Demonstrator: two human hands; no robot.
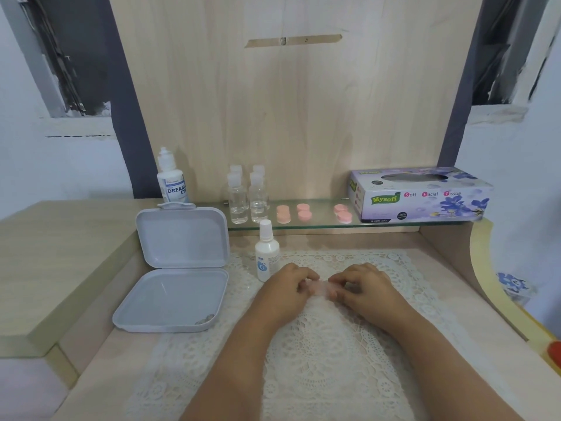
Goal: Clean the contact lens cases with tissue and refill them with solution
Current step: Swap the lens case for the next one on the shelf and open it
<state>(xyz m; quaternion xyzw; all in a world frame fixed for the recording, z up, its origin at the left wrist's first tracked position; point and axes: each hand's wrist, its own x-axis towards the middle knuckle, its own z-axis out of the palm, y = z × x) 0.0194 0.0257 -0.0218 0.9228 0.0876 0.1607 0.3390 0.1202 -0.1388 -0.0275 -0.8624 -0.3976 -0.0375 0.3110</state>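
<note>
Both grips half-hide pale lens case (322,287)

Home vanity desk (91,268), lace mat (334,360), tissue box (422,196)

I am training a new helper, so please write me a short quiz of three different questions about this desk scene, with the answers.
1. True or false: the tissue box stands on the glass shelf.
2. How many clear bottles stand on that shelf?
   A. two  B. four  C. six
3. Fill in: the pale pink contact lens case is held by ____ hands over the lace mat.

Key
1. True; it is at the shelf's right end.
2. B.
3. Both: the left hand and the right hand each pinch one end. The small solution bottle stands just behind the left hand.
</note>
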